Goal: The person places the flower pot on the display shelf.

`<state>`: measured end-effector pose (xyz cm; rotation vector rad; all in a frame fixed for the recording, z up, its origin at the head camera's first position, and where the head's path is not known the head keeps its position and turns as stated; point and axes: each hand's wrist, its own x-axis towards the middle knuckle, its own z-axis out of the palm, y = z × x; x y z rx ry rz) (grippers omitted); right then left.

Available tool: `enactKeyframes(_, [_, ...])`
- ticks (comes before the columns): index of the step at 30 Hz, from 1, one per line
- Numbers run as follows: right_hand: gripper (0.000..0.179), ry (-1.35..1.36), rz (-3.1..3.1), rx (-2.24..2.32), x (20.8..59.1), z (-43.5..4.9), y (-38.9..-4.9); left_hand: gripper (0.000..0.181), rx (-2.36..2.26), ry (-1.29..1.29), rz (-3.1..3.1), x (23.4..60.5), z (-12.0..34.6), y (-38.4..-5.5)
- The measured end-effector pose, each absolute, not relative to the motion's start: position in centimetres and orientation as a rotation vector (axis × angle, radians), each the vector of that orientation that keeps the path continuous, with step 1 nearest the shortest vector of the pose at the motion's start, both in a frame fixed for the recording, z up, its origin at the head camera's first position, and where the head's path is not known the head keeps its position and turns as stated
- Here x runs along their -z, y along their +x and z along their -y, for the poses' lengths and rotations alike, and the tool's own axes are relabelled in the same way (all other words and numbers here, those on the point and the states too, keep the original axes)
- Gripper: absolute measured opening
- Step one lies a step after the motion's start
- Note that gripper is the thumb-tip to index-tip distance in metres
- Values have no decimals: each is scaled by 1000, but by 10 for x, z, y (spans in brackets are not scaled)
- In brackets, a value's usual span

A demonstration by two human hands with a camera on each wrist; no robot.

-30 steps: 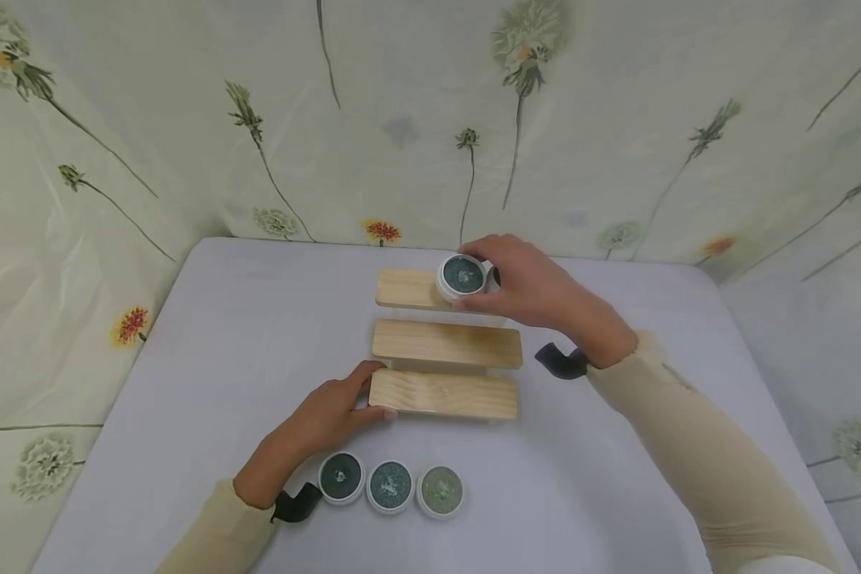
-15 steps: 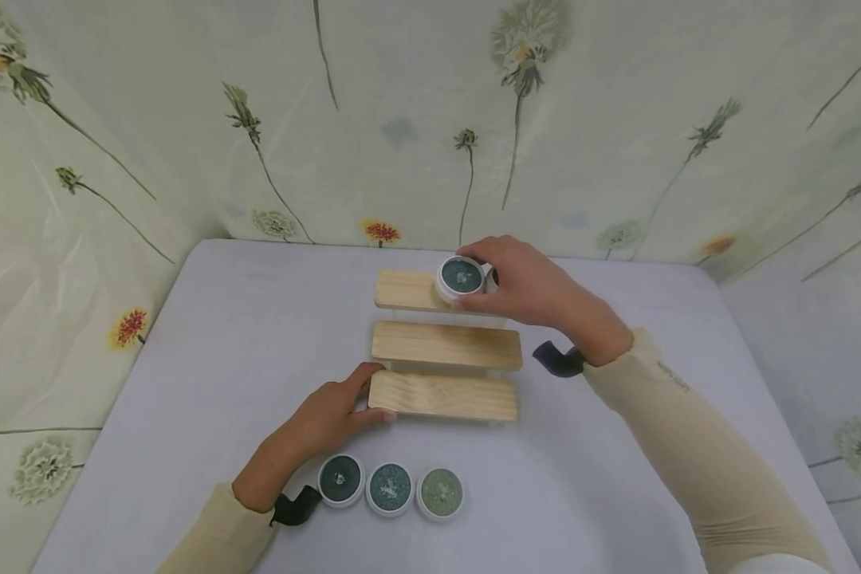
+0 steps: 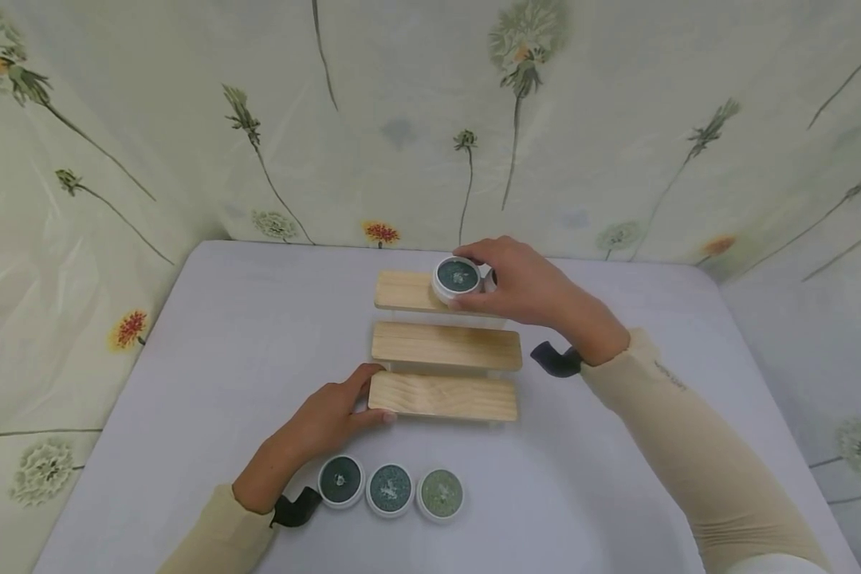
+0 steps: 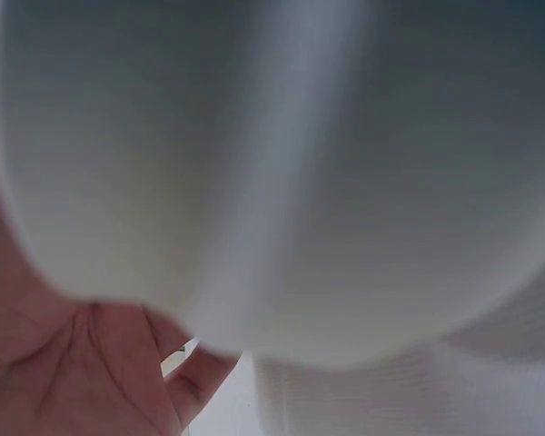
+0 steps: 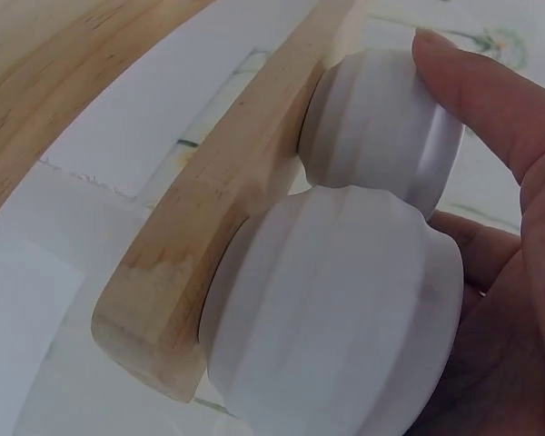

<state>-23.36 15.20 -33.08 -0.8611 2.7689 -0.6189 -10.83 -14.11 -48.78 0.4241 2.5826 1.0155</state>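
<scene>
A stepped stand with three wooden boards stands mid-table in the head view. My right hand [image 3: 524, 281] holds a small white pot with a dark teal top [image 3: 458, 276] on the top board [image 3: 405, 291], thumb at its near side. A second white pot [image 5: 336, 309] sits beside it at the right end, mostly hidden behind the hand in the head view. My left hand [image 3: 328, 416] grips the left end of the lowest board [image 3: 445, 397], thumb along its front edge. The middle board [image 3: 446, 345] is bare.
In front of the stand, three more white pots form a row: one with a dark green top [image 3: 340, 480], one blue-green [image 3: 390, 489], one pale green [image 3: 441, 494]. They stand close to the left wrist. A flower-printed cloth [image 3: 395, 159] hangs behind the white table [image 3: 273, 319].
The right hand has slid slightly left along the top board with the teal-topped pot. The left hand keeps its grip on the lowest board.
</scene>
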Motion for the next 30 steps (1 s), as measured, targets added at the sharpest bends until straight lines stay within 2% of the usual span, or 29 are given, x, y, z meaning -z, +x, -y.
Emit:
enactKeyframes(13, [86, -807, -2841, 585, 325, -166, -225, 67, -1000, 446, -2599, 487, 140, -108])
enactKeyframes(19, [78, -898, -2924, 625, 311, -182, -193, 68, -983, 433, -2601, 487, 140, -108])
enactKeyframes(30, [82, -1186, -2911, 604, 320, -187, -140, 68, -971, 406, -2600, 483, 137, -106])
